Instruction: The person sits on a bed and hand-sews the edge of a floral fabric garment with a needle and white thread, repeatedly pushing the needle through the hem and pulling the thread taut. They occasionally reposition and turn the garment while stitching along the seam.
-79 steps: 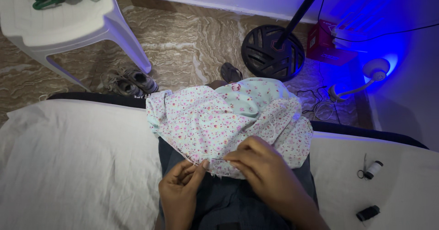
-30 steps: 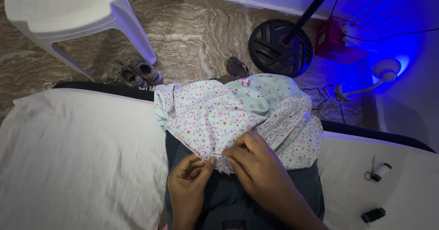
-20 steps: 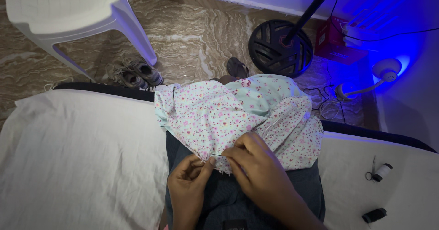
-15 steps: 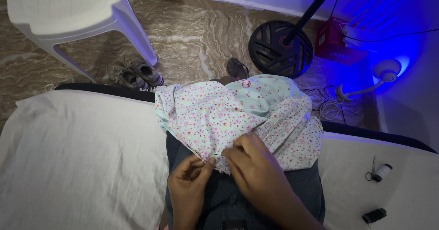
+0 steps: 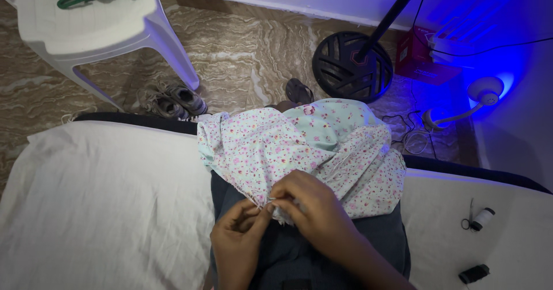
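A pale green cloth with small pink flowers point(image 5: 299, 146) lies bunched over my lap. My left hand point(image 5: 236, 241) pinches its frayed near edge between thumb and fingers. My right hand point(image 5: 314, 212) is closed on the same edge right beside it, fingertips touching the left thumb. A thin needle seen earlier between the hands is hidden by the fingers. Dark trousers point(image 5: 288, 255) show beneath the cloth.
I sit on a bed with a white sheet point(image 5: 103, 198). Small scissors and a white thread spool point(image 5: 481, 218) and a black spool point(image 5: 473, 274) lie at right. On the marble floor are a white plastic chair point(image 5: 98, 25), shoes point(image 5: 170, 100), a fan base point(image 5: 352, 65) and a blue-lit lamp point(image 5: 481, 94).
My right hand has slid left along the cloth's edge until it meets the left thumb, covering the needle. The camera view tilted slightly.
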